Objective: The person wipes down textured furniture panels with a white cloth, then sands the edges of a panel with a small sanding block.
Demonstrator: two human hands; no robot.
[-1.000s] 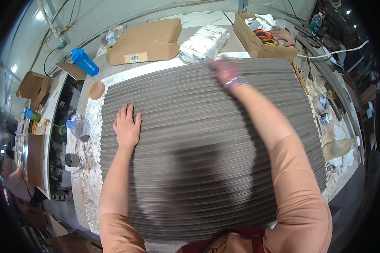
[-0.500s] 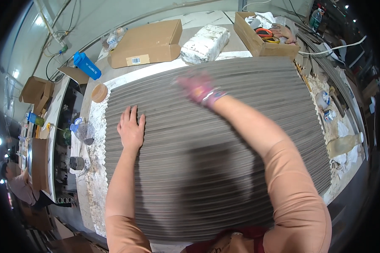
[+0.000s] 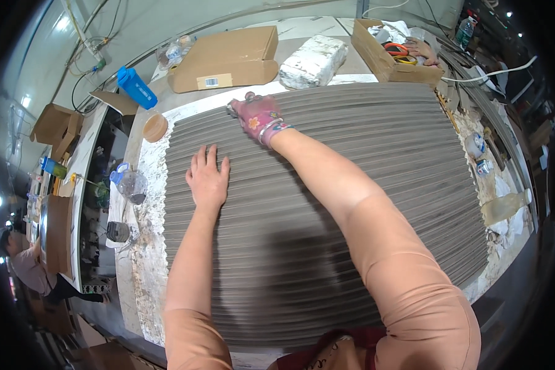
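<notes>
A wide stack of long grey-brown ridged strips (image 3: pixel 327 203) lies across the table in front of me. My left hand (image 3: pixel 208 180) is bare and rests flat on the strips at the left, fingers stretched out. Farther off, my right hand (image 3: pixel 257 117) wears a pink flowered glove and presses on the strips near their far edge. Its fingers are curled closed around the end of something greyish; what it is, if anything, is mostly hidden by the glove.
Beyond the strips stand a flat cardboard box (image 3: pixel 228 57), a white wrapped block (image 3: pixel 314 60) and an open carton (image 3: pixel 385 68) with tools. Left are a blue bottle (image 3: pixel 135 88), a round tub (image 3: pixel 155 127) and a plastic jug (image 3: pixel 129 184). A cloudy bottle (image 3: pixel 505 206) lies right. A person (image 3: pixel 34 265) works far left.
My right hand has swept left along the far part of the strips and is now sharp rather than blurred. The left hand stays flat; the whole view has shifted slightly.
</notes>
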